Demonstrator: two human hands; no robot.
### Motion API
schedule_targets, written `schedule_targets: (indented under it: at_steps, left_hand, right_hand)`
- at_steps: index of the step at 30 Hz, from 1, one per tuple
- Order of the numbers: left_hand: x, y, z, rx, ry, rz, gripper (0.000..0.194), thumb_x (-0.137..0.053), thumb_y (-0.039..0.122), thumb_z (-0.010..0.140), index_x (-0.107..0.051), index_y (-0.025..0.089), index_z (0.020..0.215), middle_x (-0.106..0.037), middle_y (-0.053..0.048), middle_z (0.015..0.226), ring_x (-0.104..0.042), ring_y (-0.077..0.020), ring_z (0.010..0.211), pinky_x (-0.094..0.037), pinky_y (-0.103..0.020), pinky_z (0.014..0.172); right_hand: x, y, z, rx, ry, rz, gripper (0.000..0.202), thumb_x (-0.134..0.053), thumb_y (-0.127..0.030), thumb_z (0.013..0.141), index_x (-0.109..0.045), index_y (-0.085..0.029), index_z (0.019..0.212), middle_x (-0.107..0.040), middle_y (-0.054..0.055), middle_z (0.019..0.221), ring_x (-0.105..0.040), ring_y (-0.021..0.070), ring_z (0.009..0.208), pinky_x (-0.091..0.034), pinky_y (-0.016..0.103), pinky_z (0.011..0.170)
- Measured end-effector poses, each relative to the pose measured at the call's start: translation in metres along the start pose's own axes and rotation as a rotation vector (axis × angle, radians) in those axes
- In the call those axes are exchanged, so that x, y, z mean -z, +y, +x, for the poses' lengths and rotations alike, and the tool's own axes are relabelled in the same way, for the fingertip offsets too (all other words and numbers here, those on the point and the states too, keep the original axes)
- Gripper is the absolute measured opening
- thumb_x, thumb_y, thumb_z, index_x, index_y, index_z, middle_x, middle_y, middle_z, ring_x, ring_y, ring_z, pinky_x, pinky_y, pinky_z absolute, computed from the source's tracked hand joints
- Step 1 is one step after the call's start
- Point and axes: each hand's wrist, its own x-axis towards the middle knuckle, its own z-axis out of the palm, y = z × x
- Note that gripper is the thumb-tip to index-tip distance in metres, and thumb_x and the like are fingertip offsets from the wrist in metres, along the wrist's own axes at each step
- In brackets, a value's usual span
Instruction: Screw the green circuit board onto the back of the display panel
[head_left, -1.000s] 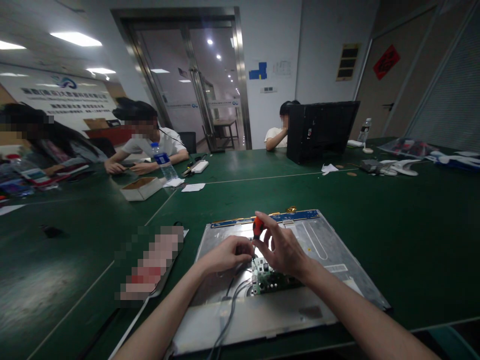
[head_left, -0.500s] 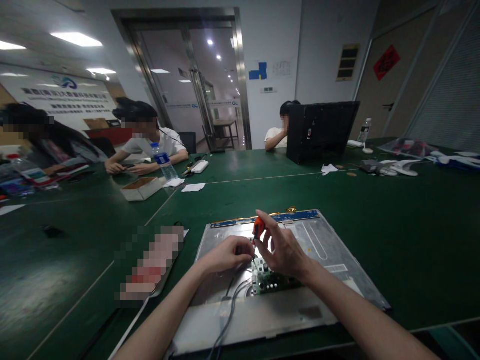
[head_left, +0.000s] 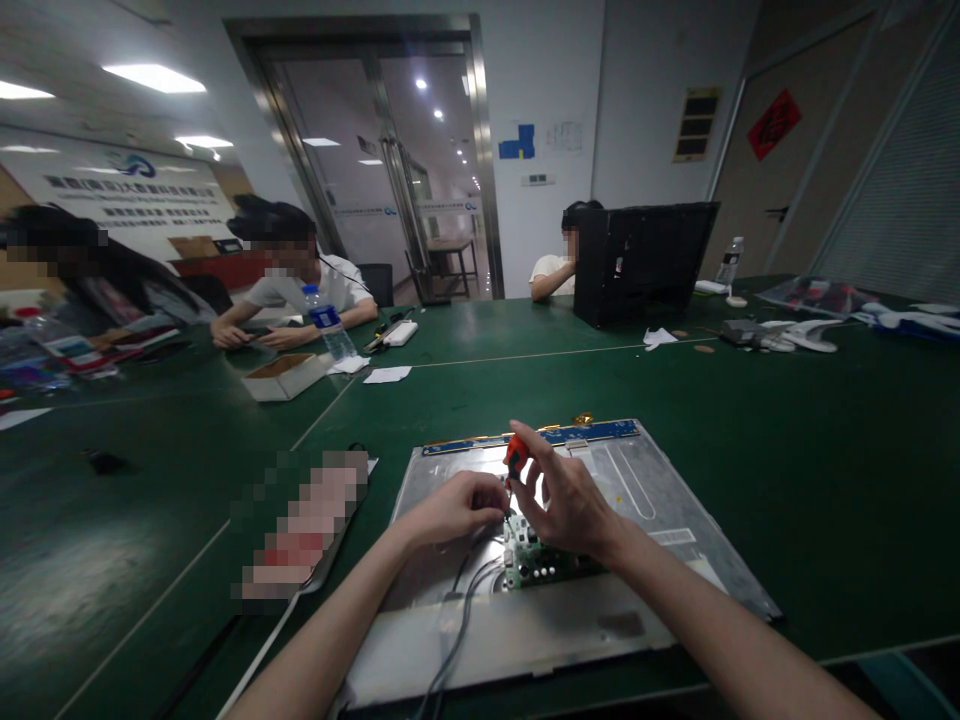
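Note:
A silvery flat display panel (head_left: 720,565) lies on the table before me, with a narrow blue circuit strip (head_left: 607,432) along its far edge. My right hand (head_left: 566,490) grips a screwdriver (head_left: 516,456) by its orange-and-black handle, held upright with the shaft pointing down at the corner of a green circuit board (head_left: 544,568). Close beside the shaft, my left hand (head_left: 469,505) is closed in a pinch at that same corner; what its fingertips hold is hidden. Dark cables (head_left: 466,625) run from near the board toward the panel's front edge.
Left of the panel lies a blurred-out flat object (head_left: 311,525) with a white cable (head_left: 270,640). Farther off stand an open box (head_left: 283,378), a water bottle (head_left: 330,325) and a black monitor (head_left: 645,262). Several people sit around the green table (head_left: 847,450).
The screwdriver handle has shifted or turned very slightly in my right hand. Both hands otherwise stay in the same place.

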Motion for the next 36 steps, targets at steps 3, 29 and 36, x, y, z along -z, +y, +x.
schedule_targets:
  at_steps: [3,29,36]
  left_hand:
    - [-0.0003,-0.0001,-0.0004,0.003,-0.007,-0.003,0.006,-0.057,0.02,0.075,-0.06,0.015,0.078,-0.057,0.0,0.07,-0.052,-0.0165,0.066,-0.039,-0.026,0.061]
    - [0.0012,-0.0004,-0.0002,-0.002,0.007,0.015,0.006,-0.057,0.021,0.074,-0.061,0.016,0.074,-0.054,0.001,0.067,-0.049,-0.0162,0.065,-0.038,-0.026,0.06]
    - [0.0003,-0.0009,0.0002,-0.001,-0.011,0.005,0.008,-0.056,0.022,0.075,-0.06,0.015,0.077,-0.055,0.001,0.069,-0.05,-0.0159,0.065,-0.038,-0.026,0.06]
  right_hand:
    - [-0.0004,0.0004,0.0001,0.0,0.006,-0.003,0.068,-0.049,-0.016,0.084,-0.018,-0.02,0.145,-0.063,0.003,0.083,-0.055,0.0112,0.052,-0.042,0.024,0.044]
    - [-0.0026,0.0048,0.0001,0.026,0.028,-0.008,0.059,-0.053,-0.023,0.088,-0.025,-0.023,0.14,-0.063,0.001,0.08,-0.056,0.012,0.052,-0.043,0.026,0.046]
    - [-0.0003,0.0001,0.0006,-0.002,0.009,-0.009,0.063,-0.05,-0.02,0.087,-0.021,-0.019,0.142,-0.062,0.001,0.078,-0.056,0.0121,0.053,-0.042,0.025,0.045]
